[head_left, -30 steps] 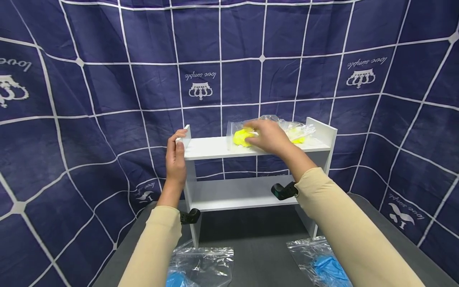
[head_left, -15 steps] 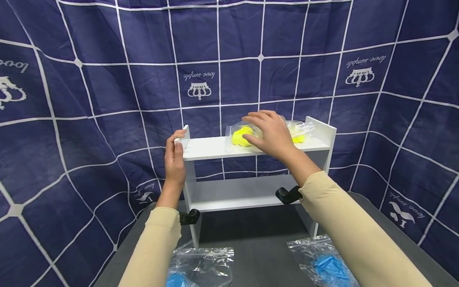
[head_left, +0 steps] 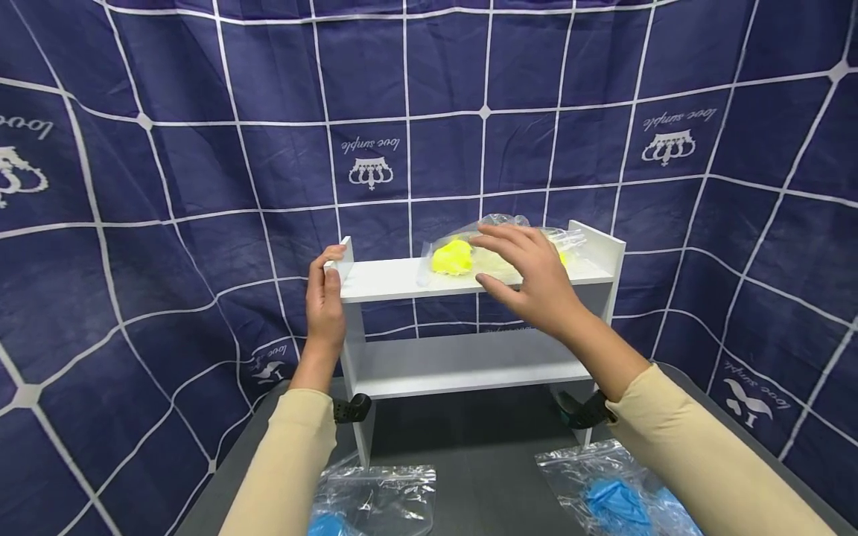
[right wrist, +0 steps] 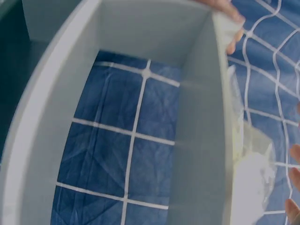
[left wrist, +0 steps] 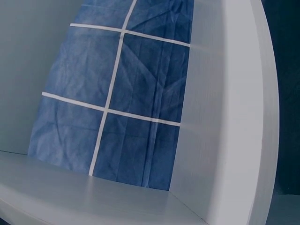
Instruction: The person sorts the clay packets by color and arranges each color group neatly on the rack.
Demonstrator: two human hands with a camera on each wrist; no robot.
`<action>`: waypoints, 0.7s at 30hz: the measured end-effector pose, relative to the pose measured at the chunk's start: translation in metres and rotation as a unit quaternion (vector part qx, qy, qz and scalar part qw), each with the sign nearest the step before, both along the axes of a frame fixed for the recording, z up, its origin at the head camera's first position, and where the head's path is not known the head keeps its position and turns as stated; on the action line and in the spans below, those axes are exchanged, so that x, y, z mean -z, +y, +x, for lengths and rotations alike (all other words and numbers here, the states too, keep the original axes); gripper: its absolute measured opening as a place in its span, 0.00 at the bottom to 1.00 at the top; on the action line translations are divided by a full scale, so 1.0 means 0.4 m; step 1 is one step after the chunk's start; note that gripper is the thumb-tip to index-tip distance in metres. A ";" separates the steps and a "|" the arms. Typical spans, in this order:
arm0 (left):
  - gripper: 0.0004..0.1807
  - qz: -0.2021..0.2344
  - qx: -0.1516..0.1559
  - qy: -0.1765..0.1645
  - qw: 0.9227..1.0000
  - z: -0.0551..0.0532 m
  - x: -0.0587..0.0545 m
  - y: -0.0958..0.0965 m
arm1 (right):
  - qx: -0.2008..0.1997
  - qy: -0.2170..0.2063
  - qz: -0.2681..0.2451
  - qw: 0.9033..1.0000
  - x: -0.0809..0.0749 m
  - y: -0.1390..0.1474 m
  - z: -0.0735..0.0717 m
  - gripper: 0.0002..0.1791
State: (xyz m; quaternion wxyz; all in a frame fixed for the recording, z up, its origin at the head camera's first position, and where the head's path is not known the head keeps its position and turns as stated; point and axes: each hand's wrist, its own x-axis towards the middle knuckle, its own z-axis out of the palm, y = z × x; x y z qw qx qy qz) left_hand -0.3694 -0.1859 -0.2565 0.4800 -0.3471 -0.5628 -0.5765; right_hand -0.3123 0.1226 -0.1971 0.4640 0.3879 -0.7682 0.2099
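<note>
In the head view my left hand [head_left: 325, 305] grips the upper left side panel of a white two-tier shelf [head_left: 382, 279], its fingers over the panel and its thumb at the front. My right hand [head_left: 532, 279] hovers in front of the top board with spread fingers and nothing held. Behind it, on the top board, lie clear plastic bags with bright yellow contents [head_left: 452, 257], partly hidden by that hand. Pale bags [right wrist: 253, 178] lie along the board in the right wrist view, and some right-hand fingers [right wrist: 294, 178] show at its edge.
Two clear zip bags with blue contents lie on the dark table: a left bag [head_left: 395, 495] and a right bag [head_left: 613, 499]. The shelf's lower board [head_left: 462, 365] spans between its sides. A dark blue checked cloth [head_left: 442, 67] hangs behind and around.
My right hand has drawn away from the yellow contents, moving right and toward me, and its fingers have spread. The left hand keeps its place on the side panel.
</note>
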 end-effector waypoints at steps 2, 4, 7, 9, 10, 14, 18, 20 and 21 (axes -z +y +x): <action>0.15 -0.001 -0.001 -0.001 1.000 0.001 0.001 0.000 | -0.016 -0.006 -0.002 1.000 0.011 0.011 0.026 0.25; 0.15 -0.001 -0.002 0.000 1.000 0.002 0.000 -0.001 | -0.022 -0.009 -0.001 1.000 0.024 0.025 0.054 0.26; 0.14 -0.001 -0.003 0.004 1.000 0.002 0.000 -0.001 | -0.028 -0.013 0.003 1.000 0.052 0.048 0.099 0.27; 0.14 0.001 -0.003 0.006 1.000 0.000 0.000 0.001 | -0.023 -0.024 0.010 0.999 0.078 0.067 0.125 0.28; 0.14 0.002 -0.005 0.007 1.000 0.000 0.000 0.000 | -0.021 -0.032 0.014 0.999 0.090 0.075 0.136 0.28; 0.14 0.003 -0.005 0.007 1.000 0.001 -0.003 -0.003 | 0.000 -0.078 0.033 0.996 0.144 0.111 0.163 0.31; 0.15 0.003 -0.004 0.006 1.000 0.001 -0.002 -0.003 | 0.013 -0.103 0.050 0.993 0.201 0.150 0.178 0.33; 0.15 0.001 -0.002 0.002 1.000 -0.001 0.000 -0.003 | 0.012 -0.111 0.060 0.992 0.231 0.172 0.185 0.35; 0.15 0.001 -0.001 0.001 1.000 -0.002 0.001 -0.003 | 0.010 -0.118 0.066 0.991 0.247 0.182 0.188 0.36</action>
